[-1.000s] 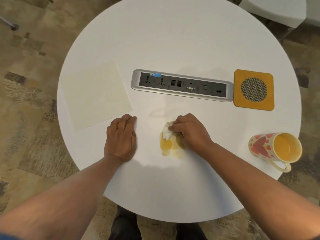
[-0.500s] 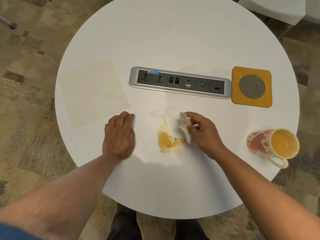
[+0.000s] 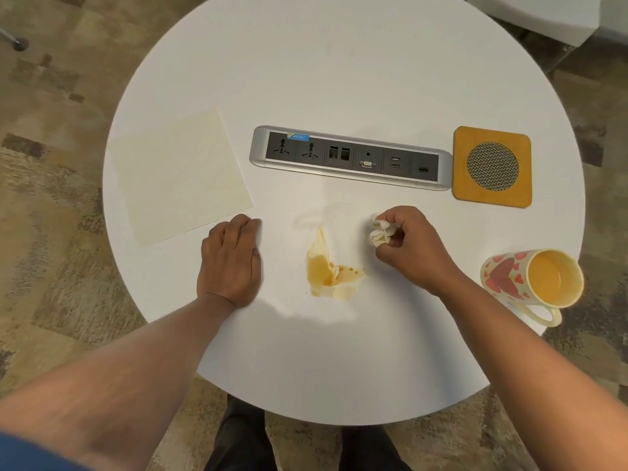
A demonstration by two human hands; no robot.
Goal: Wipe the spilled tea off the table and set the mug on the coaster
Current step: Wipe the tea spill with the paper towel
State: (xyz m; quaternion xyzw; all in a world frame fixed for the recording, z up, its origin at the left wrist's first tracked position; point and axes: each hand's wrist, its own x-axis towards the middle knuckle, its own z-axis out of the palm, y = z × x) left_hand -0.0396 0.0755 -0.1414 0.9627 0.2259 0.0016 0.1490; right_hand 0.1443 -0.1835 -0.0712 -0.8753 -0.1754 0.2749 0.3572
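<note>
A puddle of amber tea lies on the round white table, with a faint smear above it. My right hand is closed around a crumpled, partly stained tissue, just right of the puddle. Flat on the table to the puddle's left rests my left hand, fingers together and holding nothing. A cream mug with red hearts lies on its side at the table's right edge, its mouth facing me. The orange square coaster with a mesh centre sits at the back right.
A silver power and data socket strip is set into the table's middle. A flat cream napkin lies at the left. Patterned carpet surrounds the table, and another white table's corner shows at the top right.
My right hand has lifted the tissue off the puddle and drawn it to the right, crumpling it tighter. The left hand stays flat in place.
</note>
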